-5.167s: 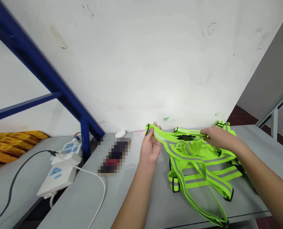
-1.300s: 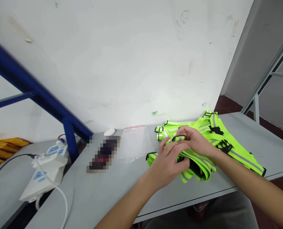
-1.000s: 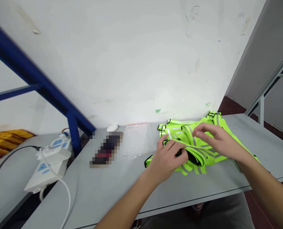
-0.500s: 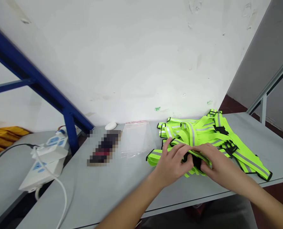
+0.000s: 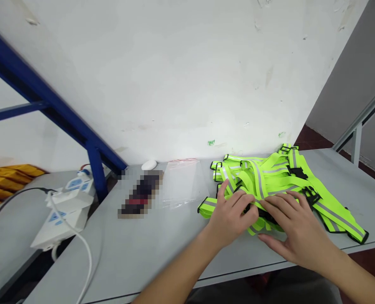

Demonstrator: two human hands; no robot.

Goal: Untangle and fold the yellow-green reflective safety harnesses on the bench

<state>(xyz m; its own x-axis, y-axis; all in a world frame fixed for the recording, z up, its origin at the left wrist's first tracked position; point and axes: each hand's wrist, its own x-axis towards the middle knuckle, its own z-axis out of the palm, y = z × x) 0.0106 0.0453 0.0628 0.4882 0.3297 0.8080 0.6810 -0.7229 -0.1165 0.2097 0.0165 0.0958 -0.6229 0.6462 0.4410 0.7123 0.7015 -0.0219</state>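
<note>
A heap of neon yellow-green straps [image 5: 276,171] with grey reflective stripes and black buckles lies on the grey table, right of centre. At its near side, my left hand [image 5: 233,213] is closed on a folded strap, thumb and fingers pinching it beside a black part. My right hand [image 5: 296,226] rests on the same bundle with fingers spread over its top, its thumb apart below near the table. The black part between the hands is mostly covered by fingers.
Left of the straps lie a clear plastic bag [image 5: 183,181], a white oval object [image 5: 149,164] and a blurred dark item [image 5: 141,194]. White power strips [image 5: 65,215] with cables, a blue metal frame [image 5: 95,169] and yellow material [image 5: 10,181] are farther left.
My right hand has opened from its pinch, its fingers now laid over the bundle and its thumb away from it. My left hand keeps its hold. The view has shifted slightly.
</note>
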